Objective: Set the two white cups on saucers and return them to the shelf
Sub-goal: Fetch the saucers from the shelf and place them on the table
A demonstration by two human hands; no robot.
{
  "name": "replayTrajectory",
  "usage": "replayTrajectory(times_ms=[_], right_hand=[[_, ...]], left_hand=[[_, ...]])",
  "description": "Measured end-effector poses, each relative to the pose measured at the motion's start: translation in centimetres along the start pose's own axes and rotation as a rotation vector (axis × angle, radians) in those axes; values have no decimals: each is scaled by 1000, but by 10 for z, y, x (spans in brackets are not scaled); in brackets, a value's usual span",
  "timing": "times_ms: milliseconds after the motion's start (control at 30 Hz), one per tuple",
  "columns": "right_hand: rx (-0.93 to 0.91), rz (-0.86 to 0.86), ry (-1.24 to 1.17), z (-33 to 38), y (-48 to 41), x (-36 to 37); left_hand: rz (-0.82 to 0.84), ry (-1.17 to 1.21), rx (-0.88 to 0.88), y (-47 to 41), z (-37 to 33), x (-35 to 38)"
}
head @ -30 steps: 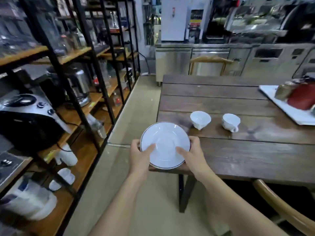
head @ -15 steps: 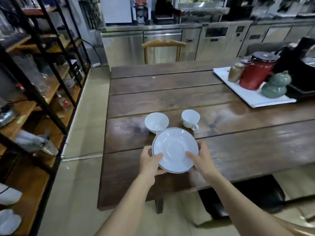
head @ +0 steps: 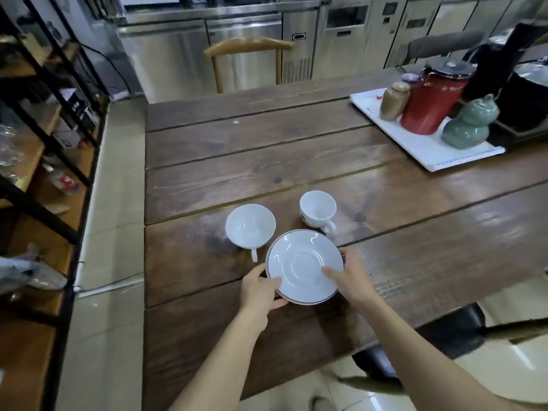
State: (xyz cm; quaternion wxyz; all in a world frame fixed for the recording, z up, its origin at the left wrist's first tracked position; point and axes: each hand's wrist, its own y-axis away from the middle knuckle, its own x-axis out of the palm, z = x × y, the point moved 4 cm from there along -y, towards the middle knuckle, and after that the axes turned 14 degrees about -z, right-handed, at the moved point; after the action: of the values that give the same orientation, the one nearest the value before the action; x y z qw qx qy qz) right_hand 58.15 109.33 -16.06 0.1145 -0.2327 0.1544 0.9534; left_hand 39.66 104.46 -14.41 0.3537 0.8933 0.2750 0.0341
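A white saucer [head: 302, 262] with a dark rim line is held low over the wooden table [head: 237, 161], just in front of two white cups. My left hand [head: 261, 287] grips its left edge and my right hand [head: 350, 277] grips its right edge, thumbs on top. Whether a second saucer lies beneath it is hidden. The wide cup [head: 250, 226] stands to the saucer's upper left, handle toward me. The smaller cup [head: 318, 208] stands behind the saucer, handle at its front right.
A black-framed wooden shelf [head: 44, 161] with assorted items runs along the left, across a tiled aisle. A white tray [head: 427, 152] at the table's right carries a red canister, a brown jar and a green pot. A wooden chair [head: 249, 46] stands behind the table.
The view swung from the shelf toward the table. Both hands carried the saucer from beyond the table's corner in over the tabletop, lowering it close to the two cups.
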Motion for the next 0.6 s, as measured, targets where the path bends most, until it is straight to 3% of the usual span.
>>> replayTrajectory(times_ms=[300,467,600], right_hand=[[-13,64,106,-4,-11,8],[-23,-12,146,-9,-13,6],[14,-74,159,-11,-11,3]], left_hand=[[-86,-105,2,-11,5,1],[-252,-427,185,-11,-1,7],[-312,-567,202,-8,-2,8]])
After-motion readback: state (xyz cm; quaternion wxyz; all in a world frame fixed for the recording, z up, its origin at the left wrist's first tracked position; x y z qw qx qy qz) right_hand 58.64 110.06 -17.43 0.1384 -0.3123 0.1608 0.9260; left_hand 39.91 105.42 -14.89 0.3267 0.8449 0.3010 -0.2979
